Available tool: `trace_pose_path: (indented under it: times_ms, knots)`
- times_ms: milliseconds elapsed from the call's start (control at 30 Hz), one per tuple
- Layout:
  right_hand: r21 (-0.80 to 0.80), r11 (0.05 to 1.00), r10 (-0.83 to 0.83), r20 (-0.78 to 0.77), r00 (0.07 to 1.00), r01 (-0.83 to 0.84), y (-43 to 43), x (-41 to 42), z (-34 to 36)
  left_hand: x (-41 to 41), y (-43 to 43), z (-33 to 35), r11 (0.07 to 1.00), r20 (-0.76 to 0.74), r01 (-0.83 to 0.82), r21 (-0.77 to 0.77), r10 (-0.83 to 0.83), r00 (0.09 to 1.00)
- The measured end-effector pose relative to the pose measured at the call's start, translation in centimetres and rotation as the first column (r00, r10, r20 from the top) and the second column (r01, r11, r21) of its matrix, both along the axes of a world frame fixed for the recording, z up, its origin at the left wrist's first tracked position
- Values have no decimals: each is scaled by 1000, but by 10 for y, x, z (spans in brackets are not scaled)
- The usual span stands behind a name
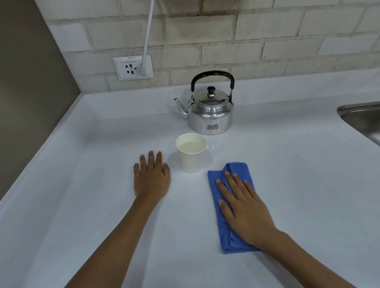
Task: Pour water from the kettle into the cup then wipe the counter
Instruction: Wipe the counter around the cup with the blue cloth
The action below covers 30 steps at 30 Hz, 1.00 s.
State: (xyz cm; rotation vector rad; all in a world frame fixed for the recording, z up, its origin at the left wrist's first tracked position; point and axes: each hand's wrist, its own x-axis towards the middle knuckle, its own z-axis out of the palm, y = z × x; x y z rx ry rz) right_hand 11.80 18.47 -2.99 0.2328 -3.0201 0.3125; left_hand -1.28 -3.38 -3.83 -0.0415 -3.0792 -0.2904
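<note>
Kitchen. White counter against pale tiled wall; steel sink set in at right; metal kettle on counter; wall socket with cord plugged in.

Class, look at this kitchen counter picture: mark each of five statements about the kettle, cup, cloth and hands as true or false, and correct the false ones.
1. The paper cup holds water. True.
2. The right hand lies flat on the blue cloth. True.
3. The left hand grips the kettle's handle. False: it rests flat on the counter, left of the cup; the kettle stands untouched.
4. The kettle's spout points toward the sink. False: it points left, away from the sink.
5. The kettle's lid is on. True.
</note>
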Motion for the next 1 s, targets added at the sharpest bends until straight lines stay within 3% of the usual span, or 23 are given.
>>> trace_pose_path:
  times_ms: [100, 267, 367, 700, 800, 867, 933, 1000]
  knots:
    - [-7, 999, 33, 10, 999, -33, 21, -3, 4, 0, -2, 0, 1000, 2, 2, 7, -2, 1000]
    - [29, 974, -227, 63, 972, 226, 55, -40, 13, -1, -1, 0, 1000, -12, 3, 9, -3, 1000]
    - [43, 959, -282, 34, 959, 281, 41, -41, 9, -1, 0, -1, 1000, -8, -5, 6, 5, 1000]
    - [-5, 1000, -29, 19, 999, 29, -52, -1, 3, 1, 0, 6, 1000, 19, -6, 25, 5, 1000]
    - [-242, 970, 26, 2, 1000, -25, -41, -8, 14, 8, -2, 15, 989, -2, 11, 151, -11, 1000]
    - [-377, 926, -49, -90, 995, 12, -18, -24, 25, 20, -3, 23, 954, -71, 5, 300, 18, 997]
    - [-413, 901, -198, -128, 972, 129, 14, -50, 33, 39, 2, 33, 896, -145, 17, 443, 53, 988]
    - [-354, 902, -284, -52, 958, 248, 43, -74, 35, 67, 18, 40, 842, -205, 106, 529, 6, 979]
